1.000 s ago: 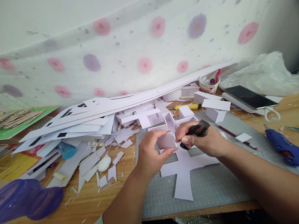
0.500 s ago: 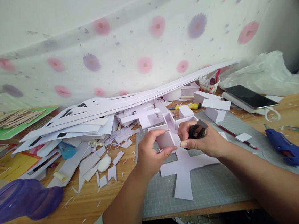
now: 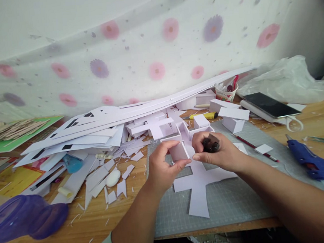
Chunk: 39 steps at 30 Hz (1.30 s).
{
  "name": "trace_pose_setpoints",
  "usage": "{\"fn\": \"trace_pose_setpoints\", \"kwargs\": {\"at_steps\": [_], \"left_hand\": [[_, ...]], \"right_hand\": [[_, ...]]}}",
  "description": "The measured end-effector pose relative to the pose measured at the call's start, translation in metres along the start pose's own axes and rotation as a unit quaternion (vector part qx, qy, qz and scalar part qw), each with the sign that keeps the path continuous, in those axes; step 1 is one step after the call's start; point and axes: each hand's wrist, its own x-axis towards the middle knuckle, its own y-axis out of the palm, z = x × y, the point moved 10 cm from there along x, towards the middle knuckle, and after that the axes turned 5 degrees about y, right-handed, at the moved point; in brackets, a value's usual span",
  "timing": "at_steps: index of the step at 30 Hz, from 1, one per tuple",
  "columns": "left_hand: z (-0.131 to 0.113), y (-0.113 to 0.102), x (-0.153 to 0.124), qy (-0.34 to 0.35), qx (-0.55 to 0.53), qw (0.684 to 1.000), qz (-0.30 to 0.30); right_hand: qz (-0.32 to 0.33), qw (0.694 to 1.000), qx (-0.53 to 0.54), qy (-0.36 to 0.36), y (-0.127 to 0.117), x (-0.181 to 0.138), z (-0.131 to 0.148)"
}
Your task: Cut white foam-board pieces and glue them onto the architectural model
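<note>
Between thumb and fingers, the left hand (image 3: pixel 161 163) held a small white square-faced piece of board (image 3: pixel 178 152) above a gridded grey-green cutting mat (image 3: pixel 229 206), while the right hand (image 3: pixel 220 152) closed its grip around a compact black tool (image 3: pixel 211 144), its working end hidden from us. We judged the work partway: angular white board boxes (image 3: pixel 233 125) stood formed near the mat's far edge, yet a flat white cross-shaped board (image 3: pixel 198 186) lay below the hands, and we could not tell whether it joined the low white walls (image 3: pixel 183 130) beyond. The held piece looked unattached. We saw the most open room on the mat's near right; a blue glue gun (image 3: pixel 313 161) bounded that side, white offcuts (image 3: pixel 98 176) crowded the left, and the mat's near edge ran close to the front of the wooden table (image 3: pixel 110 216).
</note>
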Motion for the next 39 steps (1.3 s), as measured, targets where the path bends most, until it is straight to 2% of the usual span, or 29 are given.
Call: {"fn": "trace_pose_setpoints", "kwargs": {"at_steps": [3, 6, 8, 13, 21, 29, 39], "left_hand": [[0.003, 0.000, 0.000, -0.017, -0.055, 0.998, 0.001], [0.007, 0.003, 0.001, -0.043, -0.129, 0.991, 0.012], [0.010, 0.005, 0.001, -0.061, -0.173, 0.983, 0.021], [0.015, 0.005, 0.002, -0.073, -0.224, 0.971, 0.031], [0.010, 0.006, 0.004, -0.070, -0.190, 0.977, 0.060], [0.003, 0.009, 0.007, -0.053, -0.155, 0.983, 0.085], [0.004, 0.008, 0.007, -0.061, -0.137, 0.985, 0.085]], "right_hand": [[0.079, 0.996, 0.037, 0.026, 0.012, -0.003, -0.003], [0.165, 0.978, 0.115, 0.062, 0.026, -0.012, -0.006], [0.186, 0.970, 0.141, 0.066, 0.029, -0.015, -0.004], [0.167, 0.977, 0.105, 0.086, 0.027, -0.014, -0.004], [0.185, 0.978, -0.060, 0.071, 0.030, -0.016, -0.007], [0.190, 0.974, -0.105, 0.066, 0.032, -0.016, -0.006], [0.209, 0.966, -0.124, 0.083, 0.036, -0.019, -0.009]]}}
